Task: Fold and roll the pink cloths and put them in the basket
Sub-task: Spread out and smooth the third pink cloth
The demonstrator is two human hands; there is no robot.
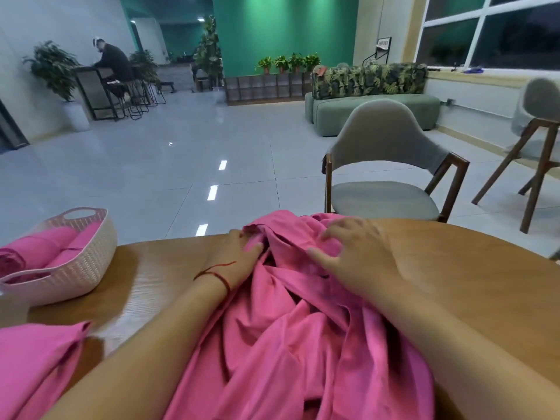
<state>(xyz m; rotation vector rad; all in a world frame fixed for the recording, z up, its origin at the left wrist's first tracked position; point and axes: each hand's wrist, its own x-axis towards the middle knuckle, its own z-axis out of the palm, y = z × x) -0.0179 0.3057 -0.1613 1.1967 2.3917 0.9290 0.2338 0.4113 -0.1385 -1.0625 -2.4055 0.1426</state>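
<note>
Crumpled pink cloth (288,344) on table (454,268), left hand (239,257) pinching a fold — right hand (356,257) spread flat

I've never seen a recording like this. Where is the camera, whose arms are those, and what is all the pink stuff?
There is no machine here. A person wears a wide-angle camera on the head, so you look down along their own arms. In front of them is a wooden table with a crumpled pink cloth on it. The left hand seems to pinch a fold near its far edge. The right hand, blurred, rests on it with spread fingers. At the left stands a white basket holding pink rolls. A second cloth lies at the near left.
</note>
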